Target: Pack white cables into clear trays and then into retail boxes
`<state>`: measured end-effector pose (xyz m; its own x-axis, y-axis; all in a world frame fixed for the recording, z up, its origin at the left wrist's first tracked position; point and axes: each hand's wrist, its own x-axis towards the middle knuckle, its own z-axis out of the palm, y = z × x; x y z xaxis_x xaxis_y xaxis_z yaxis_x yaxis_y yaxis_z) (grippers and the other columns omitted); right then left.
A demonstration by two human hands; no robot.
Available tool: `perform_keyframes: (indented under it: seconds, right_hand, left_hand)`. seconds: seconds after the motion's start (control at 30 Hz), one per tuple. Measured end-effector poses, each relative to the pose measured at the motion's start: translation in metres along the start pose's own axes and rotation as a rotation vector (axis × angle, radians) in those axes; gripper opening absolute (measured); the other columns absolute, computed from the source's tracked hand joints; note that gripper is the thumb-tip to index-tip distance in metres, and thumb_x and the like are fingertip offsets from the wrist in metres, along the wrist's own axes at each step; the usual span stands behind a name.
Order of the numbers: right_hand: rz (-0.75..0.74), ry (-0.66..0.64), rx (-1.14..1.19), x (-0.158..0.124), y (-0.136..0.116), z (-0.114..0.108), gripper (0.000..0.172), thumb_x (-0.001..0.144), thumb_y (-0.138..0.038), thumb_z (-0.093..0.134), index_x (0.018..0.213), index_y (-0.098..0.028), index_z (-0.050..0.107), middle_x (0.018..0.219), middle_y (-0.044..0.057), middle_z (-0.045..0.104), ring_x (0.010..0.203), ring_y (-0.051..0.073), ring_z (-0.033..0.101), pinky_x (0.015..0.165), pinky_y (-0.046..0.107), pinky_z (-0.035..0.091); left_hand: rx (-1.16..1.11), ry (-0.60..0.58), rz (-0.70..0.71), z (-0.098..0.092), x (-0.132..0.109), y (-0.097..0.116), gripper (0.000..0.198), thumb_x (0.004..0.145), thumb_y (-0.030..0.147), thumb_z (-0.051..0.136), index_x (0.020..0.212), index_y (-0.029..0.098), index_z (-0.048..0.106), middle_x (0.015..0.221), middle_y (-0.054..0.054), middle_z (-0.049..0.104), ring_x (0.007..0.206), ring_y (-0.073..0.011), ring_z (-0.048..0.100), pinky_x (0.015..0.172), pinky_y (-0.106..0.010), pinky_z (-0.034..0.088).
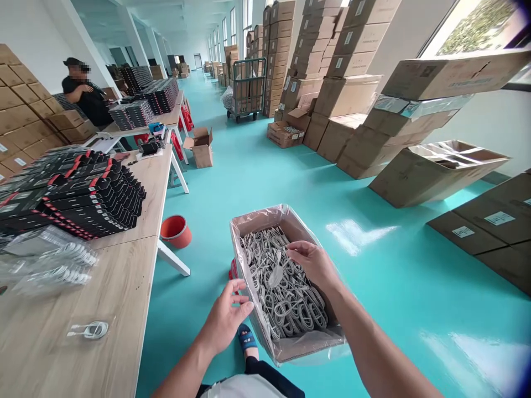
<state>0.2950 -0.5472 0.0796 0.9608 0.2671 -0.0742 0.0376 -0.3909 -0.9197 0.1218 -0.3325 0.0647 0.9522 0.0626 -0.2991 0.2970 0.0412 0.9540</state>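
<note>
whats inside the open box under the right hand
Coiled grey cables, with clear plastic in front of some. Only the top layer shows; anything deeper or behind the right hand is covered.

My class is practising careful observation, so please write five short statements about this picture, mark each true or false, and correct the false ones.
1. The right hand is over the box of coiled cables. True.
2. The left hand is deep among the cables. False: it is outside the box, beside its wall.
3. The bucket on the floor is blue. False: it is orange-red.
4. A single bagged cable lies on the table. True.
5. The wheeled cart stands on the table. False: it stands on the floor.
</note>
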Motion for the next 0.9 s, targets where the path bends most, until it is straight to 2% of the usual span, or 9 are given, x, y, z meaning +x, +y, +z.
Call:
perform_keyframes:
  seconds: [0.07,0.1,0.2,0.27,0.4,0.53,0.63,0.73,0.9]
  right_hand:
    - [-0.015,-0.057,0.184,-0.007,-0.020,0.018,0.039,0.068,-0.053,0.073,0.086,-0.019,0.069,0.063,0.001,0.064,0.055,0.014,0.053,0.051,0.027,0.043]
    - [-0.013,-0.071,0.264,-0.010,-0.031,0.027,0.039,0.066,-0.052,0.076,0.084,-0.019,0.069,0.062,0.000,0.063,0.055,0.014,0.053,0.051,0.027,0.043]
    - [0.009,-0.105,0.480,-0.016,-0.061,0.053,0.039,0.061,-0.048,0.081,0.083,-0.019,0.068,0.061,-0.001,0.062,0.055,0.013,0.053,0.052,0.026,0.043]
    - [0.009,-0.171,0.595,-0.017,-0.073,0.068,0.039,0.060,-0.045,0.083,0.085,-0.019,0.067,0.064,-0.002,0.063,0.057,0.012,0.053,0.055,0.025,0.043]
    - [-0.006,-0.352,0.633,-0.016,-0.080,0.093,0.035,0.065,-0.049,0.079,0.074,-0.018,0.065,0.062,-0.002,0.060,0.054,0.009,0.045,0.052,0.024,0.036]
    - [0.004,-0.417,0.648,-0.011,-0.081,0.114,0.034,0.070,-0.051,0.075,0.071,-0.019,0.062,0.055,-0.004,0.055,0.052,0.010,0.043,0.052,0.024,0.035]
    - [0.045,-0.456,0.713,-0.004,-0.083,0.131,0.032,0.070,-0.047,0.076,0.071,-0.019,0.060,0.056,-0.004,0.055,0.053,0.010,0.045,0.054,0.025,0.036]
    - [0.104,-0.521,0.783,0.000,-0.086,0.155,0.029,0.070,-0.042,0.078,0.072,-0.020,0.060,0.059,-0.004,0.057,0.054,0.010,0.048,0.056,0.025,0.038]
    - [0.162,-0.672,0.759,-0.009,-0.107,0.207,0.029,0.068,-0.041,0.080,0.070,-0.019,0.060,0.058,-0.003,0.057,0.053,0.010,0.048,0.055,0.025,0.039]
  left_hand:
    - [0.019,0.018,0.016,0.006,0.005,0.010,0.069,0.074,0.045,0.073,0.132,0.025,0.040,0.142,-0.016,0.044,0.112,-0.0273,0.058,0.083,-0.034,0.052]
    - [0.021,0.024,0.018,0.008,0.007,0.015,0.071,0.073,0.045,0.074,0.131,0.026,0.038,0.139,-0.016,0.046,0.108,-0.0267,0.060,0.077,-0.032,0.053]
    - [-0.013,0.067,0.040,0.011,0.009,0.028,0.045,0.082,0.051,0.060,0.115,0.022,0.047,0.111,-0.011,0.062,0.081,-0.0192,0.065,0.056,-0.025,0.049]
    - [-0.044,0.132,0.075,0.010,0.007,0.034,0.034,0.088,0.053,0.049,0.099,0.021,0.050,0.089,-0.004,0.064,0.064,-0.0143,0.061,0.047,-0.022,0.042]
    - [-0.096,0.238,0.116,0.001,0.000,0.040,0.031,0.088,0.051,0.052,0.092,0.021,0.053,0.075,-0.001,0.061,0.056,-0.0117,0.055,0.045,-0.021,0.036]
    - [-0.133,0.335,0.107,-0.012,-0.006,0.040,0.033,0.088,0.049,0.054,0.105,0.021,0.051,0.083,-0.003,0.064,0.059,-0.0129,0.058,0.049,-0.023,0.041]
    - [-0.190,0.468,0.105,-0.026,-0.013,0.037,0.032,0.085,0.047,0.059,0.101,0.021,0.050,0.088,-0.006,0.066,0.063,-0.0146,0.062,0.052,-0.025,0.046]
    - [-0.388,0.475,0.055,-0.042,-0.025,0.030,0.029,0.084,0.046,0.062,0.087,0.018,0.054,0.086,-0.006,0.067,0.065,-0.0145,0.063,0.049,-0.022,0.044]
    - [-1.004,0.438,-0.008,-0.069,-0.054,0.013,0.030,0.080,0.043,0.069,0.078,0.014,0.059,0.074,-0.004,0.064,0.058,-0.0072,0.055,0.041,-0.014,0.031]
